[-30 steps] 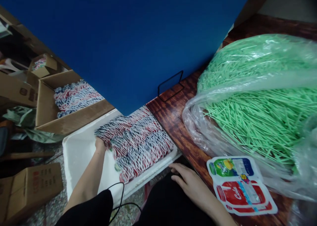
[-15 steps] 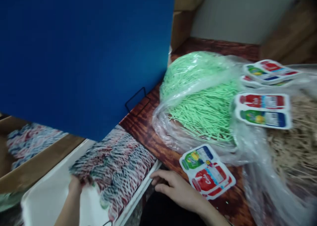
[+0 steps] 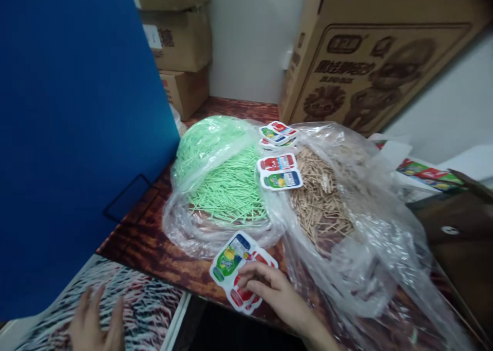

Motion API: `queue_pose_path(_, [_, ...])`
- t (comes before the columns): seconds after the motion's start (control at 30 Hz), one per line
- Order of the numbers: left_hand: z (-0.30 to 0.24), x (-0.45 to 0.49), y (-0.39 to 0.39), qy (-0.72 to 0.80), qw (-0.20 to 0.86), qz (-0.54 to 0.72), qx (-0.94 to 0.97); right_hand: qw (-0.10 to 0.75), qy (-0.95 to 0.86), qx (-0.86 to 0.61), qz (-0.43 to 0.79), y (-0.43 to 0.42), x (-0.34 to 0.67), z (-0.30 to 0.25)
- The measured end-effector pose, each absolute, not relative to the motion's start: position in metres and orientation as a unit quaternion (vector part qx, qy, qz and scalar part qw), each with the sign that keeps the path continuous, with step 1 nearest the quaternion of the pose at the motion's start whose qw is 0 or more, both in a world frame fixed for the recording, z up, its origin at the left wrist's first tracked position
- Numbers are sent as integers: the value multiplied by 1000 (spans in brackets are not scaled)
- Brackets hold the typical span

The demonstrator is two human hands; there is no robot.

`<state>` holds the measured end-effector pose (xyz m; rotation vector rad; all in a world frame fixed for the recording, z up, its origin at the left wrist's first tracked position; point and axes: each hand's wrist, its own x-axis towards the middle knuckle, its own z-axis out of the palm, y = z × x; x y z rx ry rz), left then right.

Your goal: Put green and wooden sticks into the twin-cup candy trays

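At the lower left, my left hand [image 3: 96, 323] is spread over rows of red, white and dark striped pieces [image 3: 142, 310], blurred, in a white tray [image 3: 177, 317]. It appears to hold nothing. My right hand [image 3: 279, 294] is over a small stack of bottle-shaped printed cards [image 3: 227, 264], green and red, on the wood-patterned table. Its fingers are slightly bent and apart, hiding part of the red print; whether they touch the cards I cannot tell. Past the stack sits a clear plastic bag of light green sticks [image 3: 227, 189].
Brown sticks [image 3: 319, 199] fill another plastic bag [image 3: 370, 258] on the right. More printed cards [image 3: 280, 171] lie between the bags. A blue panel [image 3: 77, 135] blocks the left side, with a black wire frame [image 3: 131, 199] beside it. Cardboard boxes [image 3: 346, 74] stand behind.
The view has swung right, showing more of the brown sticks and the large box. My right hand has moved from the tray's edge onto the cards; my left hand's fingers have spread.
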<state>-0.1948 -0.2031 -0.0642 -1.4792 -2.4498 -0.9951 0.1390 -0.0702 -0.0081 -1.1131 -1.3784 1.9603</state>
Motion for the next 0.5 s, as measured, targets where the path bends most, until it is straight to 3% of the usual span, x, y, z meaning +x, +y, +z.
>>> queue_pose_path(0.23, [-61,-114,-105,-648,2,-337,-683,367,-464,-476,651,-92,219,-23])
queue_pose_path(0.5, [-62,-116,-97,-673,-55,-328,-660,427,-399,-573,575,-115,262,-31])
